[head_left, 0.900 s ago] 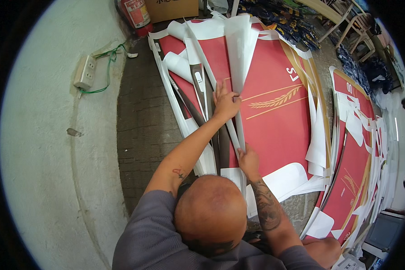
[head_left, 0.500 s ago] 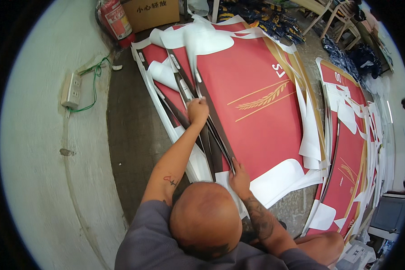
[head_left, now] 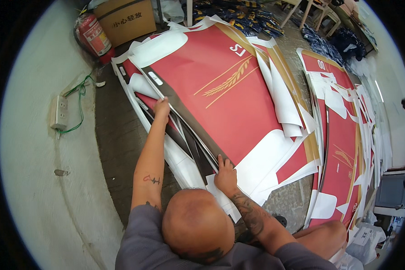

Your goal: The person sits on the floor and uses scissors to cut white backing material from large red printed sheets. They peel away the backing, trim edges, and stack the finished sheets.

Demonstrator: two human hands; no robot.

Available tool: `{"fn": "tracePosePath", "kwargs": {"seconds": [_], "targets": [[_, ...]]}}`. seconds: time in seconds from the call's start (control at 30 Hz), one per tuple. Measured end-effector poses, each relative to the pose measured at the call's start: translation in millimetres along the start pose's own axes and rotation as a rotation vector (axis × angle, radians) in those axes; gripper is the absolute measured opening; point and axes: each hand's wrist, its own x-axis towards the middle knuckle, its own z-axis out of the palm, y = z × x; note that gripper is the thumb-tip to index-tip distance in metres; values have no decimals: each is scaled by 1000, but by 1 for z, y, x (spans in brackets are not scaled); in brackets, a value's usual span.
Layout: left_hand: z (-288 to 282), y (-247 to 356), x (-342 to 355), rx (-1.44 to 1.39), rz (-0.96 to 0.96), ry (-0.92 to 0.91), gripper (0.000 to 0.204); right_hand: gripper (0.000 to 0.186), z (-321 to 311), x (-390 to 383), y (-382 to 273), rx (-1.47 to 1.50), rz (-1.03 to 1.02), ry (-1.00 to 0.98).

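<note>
Left hand point(head_left: 162, 109) — fingers closed on the red sheet point(head_left: 243, 121) at its left edge; right hand point(head_left: 226, 176) half-curled lower down — grip unclear.

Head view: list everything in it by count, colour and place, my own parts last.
Near sheet stack: one, layered, red, white, gold, dark, centre
Second sheet stack: one, similar colours, right
Floor: one, grey, underneath
Wall: one, whitish, left
Wall socket: one, off-white, on wall
Wire: count unclear, green, by socket
Fire extinguisher: one, red, upper left
Cardboard box: one, brown, beside extinguisher
Fabric heap: count unclear, dark blue and yellow, top
Furniture legs: several, pale, upper right
Plastic bag: at least one, whitish, lower right
Left hand: one, bare, closed on near stack's left edge
Right hand: one, bare, same edge, nearer body
Forearms: two, tattooed, lower centre
Head: one, lower centre
Sleeves: two, grey, lower edge
Knee: one, lower right
</note>
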Motion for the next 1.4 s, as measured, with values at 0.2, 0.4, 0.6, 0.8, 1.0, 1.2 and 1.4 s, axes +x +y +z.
{"fn": "tracePosePath", "kwargs": {"seconds": [0.2,0.4,0.6,0.8,1.0,1.2,1.4], "targets": [[25,44,-20,-503,57,-154,63,80,0,17,4,-24,-13,34],[49,42,-77,258,160,120,62,78,-15,17,34,-1,-110,-99],[69,57,-96,300,287,32,46,80,-16,-30,19,-61,-130,-137],[88,37,-96,218,361,-16,43,82,22,-60,18,-18,-79,-227],[104,38,-111,344,522,-377,53,82,42,-77,33,-24,-209,-148],[112,44,-128,270,206,-283,47,91,25,-69,20,17,-191,-173],[87,4,-130,170,35,-245,41,88,45,-74,18,-26,-250,-221]]}}
